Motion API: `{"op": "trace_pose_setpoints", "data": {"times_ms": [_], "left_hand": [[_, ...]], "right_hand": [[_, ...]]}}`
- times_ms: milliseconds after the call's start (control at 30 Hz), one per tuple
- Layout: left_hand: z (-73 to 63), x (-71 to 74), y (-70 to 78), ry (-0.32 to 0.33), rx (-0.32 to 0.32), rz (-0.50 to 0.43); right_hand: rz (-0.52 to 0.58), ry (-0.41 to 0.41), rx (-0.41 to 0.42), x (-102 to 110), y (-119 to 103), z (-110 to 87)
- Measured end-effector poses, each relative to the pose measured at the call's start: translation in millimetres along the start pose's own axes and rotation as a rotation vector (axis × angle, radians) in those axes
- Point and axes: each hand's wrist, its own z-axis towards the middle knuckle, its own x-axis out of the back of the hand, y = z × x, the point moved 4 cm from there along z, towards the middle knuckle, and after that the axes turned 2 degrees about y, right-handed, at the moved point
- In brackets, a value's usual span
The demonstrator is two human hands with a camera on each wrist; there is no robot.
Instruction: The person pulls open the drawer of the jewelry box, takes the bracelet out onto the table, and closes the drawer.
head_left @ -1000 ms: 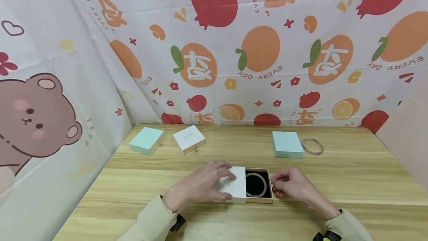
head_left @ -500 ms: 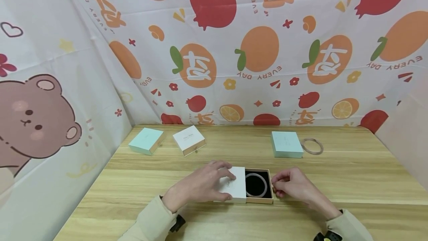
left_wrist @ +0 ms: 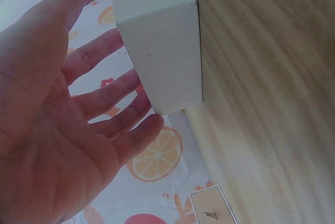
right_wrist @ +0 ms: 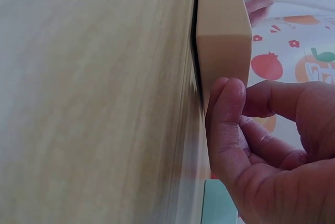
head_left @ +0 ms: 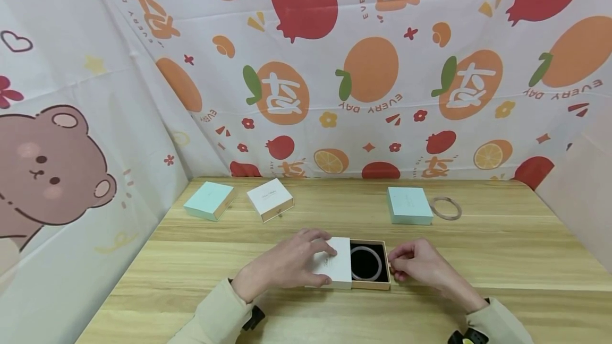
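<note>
My left hand holds the white sleeve of a jewellery box, thumb at the near edge and fingers spread over the top and far edge. Out of the sleeve's right side sticks a tan drawer lined in black. A pale round bangle lies in it, its left edge running up to the sleeve. At the drawer's right end my right hand pinches its small pull tab, which the fingertips hide. The right wrist view shows the thumb and fingers pressed together close against the drawer's end.
Behind, at the left, stand a mint box and another white box with a small tab. A second mint box sits at back right, a bangle beside it. A printed cloth hangs behind the wooden table.
</note>
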Motion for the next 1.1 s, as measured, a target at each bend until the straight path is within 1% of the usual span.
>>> {"op": "trace_pose_setpoints", "data": {"times_ms": [500,567,633,767,833,967,1100], "left_hand": [[0.2,1.2,-0.2,-0.006,0.012,-0.019],[0.1,1.1,-0.1,-0.009,0.014,-0.02],[0.0,1.0,-0.1,-0.011,0.016,-0.02],[-0.2,0.8,-0.5,-0.014,0.02,-0.021],[-0.2,0.8,-0.6,-0.013,0.021,-0.022],[0.0,0.7,-0.6,-0.013,0.021,-0.023],[0.2,1.1,-0.9,-0.014,0.025,-0.026]], "right_hand": [[0.006,-0.009,-0.014,2.2,0.0,-1.9],[-0.013,0.008,-0.017,3.3,-0.1,-3.0],[-0.075,0.054,-0.009,5.6,-1.7,-3.9],[-0.275,0.19,0.048,10.5,-10.7,-4.7],[-0.351,0.25,0.084,11.6,-17.0,-4.8],[-0.401,0.299,0.184,8.3,-29.6,-5.2],[-0.465,0.3,0.301,1.0,-40.3,-2.1]]}}
